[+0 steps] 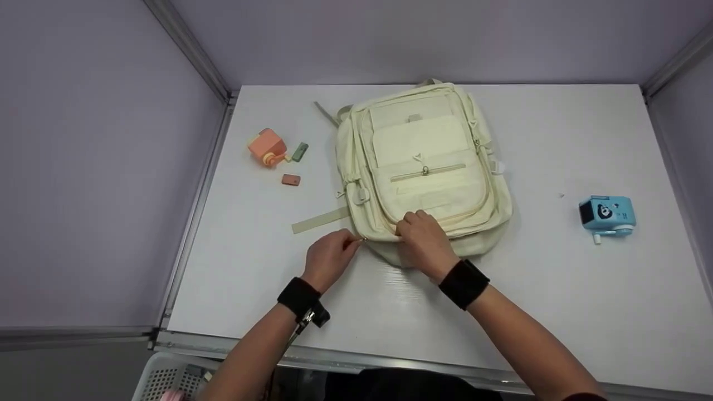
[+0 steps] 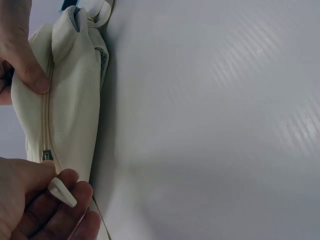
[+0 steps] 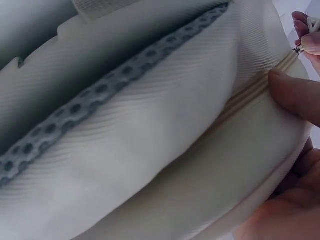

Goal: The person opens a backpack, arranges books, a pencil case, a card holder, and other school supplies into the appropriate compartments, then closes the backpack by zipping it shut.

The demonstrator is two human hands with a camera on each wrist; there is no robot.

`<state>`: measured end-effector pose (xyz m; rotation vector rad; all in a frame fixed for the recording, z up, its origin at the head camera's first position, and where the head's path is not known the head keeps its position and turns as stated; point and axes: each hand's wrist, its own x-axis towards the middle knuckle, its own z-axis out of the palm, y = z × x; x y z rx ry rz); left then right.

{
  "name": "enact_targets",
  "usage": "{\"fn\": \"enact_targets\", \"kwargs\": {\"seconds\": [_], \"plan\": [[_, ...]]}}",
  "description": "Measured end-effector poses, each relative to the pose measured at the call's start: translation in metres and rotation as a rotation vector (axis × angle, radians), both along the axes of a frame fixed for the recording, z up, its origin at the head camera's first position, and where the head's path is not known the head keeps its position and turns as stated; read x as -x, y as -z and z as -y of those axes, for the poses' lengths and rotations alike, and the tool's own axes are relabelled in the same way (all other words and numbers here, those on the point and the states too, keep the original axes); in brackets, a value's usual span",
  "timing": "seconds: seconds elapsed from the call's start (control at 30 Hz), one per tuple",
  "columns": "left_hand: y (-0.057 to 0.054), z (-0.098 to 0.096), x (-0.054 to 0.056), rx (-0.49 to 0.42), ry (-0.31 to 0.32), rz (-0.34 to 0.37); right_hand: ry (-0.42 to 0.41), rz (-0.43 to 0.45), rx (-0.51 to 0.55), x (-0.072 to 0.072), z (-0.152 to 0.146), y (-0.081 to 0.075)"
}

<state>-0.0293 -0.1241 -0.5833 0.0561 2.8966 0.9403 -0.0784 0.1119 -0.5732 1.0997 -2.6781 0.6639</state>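
A cream backpack [image 1: 429, 189] lies front side up on the white table, its bottom end toward me. At its lower left corner my left hand [image 1: 328, 256] pinches a zipper pull [image 2: 62, 192] whose metal slider [image 2: 47, 155] sits on the zipper track. My right hand [image 1: 426, 242] grips the backpack's lower edge farther right, the thumb lying along the zipper [image 3: 250, 95] and the other fingers curled behind the fabric. Behind the right thumb the zipper looks closed; part of it is hidden under folds of fabric.
Left of the backpack stand an orange crank toy [image 1: 268, 146], a green block [image 1: 299, 152] and a reddish block [image 1: 291, 180]. A blue crank toy [image 1: 608, 215] is at the right. A loose strap [image 1: 320, 220] sticks out leftward. Below the table edge is a white basket [image 1: 159, 376].
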Motion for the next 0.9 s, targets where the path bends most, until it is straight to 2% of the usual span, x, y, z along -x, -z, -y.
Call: {"fn": "enact_targets", "kwargs": {"seconds": [0.17,0.3,0.43,0.6,0.9], "plan": [[0.001,-0.002,-0.002,-0.005,-0.007,-0.007,0.037,-0.025,-0.043,-0.003,0.006,-0.003],[0.001,-0.003,-0.002,-0.001,-0.014,-0.007,0.021,-0.059,-0.079,-0.005,0.021,-0.006],[0.002,-0.005,-0.002,-0.002,-0.019,-0.002,-0.002,-0.117,-0.119,-0.007,0.036,-0.004],[0.003,-0.007,-0.002,0.005,-0.025,-0.003,0.018,-0.189,-0.130,-0.008,0.049,-0.001],[0.003,-0.004,-0.001,0.037,-0.023,-0.030,-0.007,-0.172,-0.130,-0.004,0.054,0.003]]}}
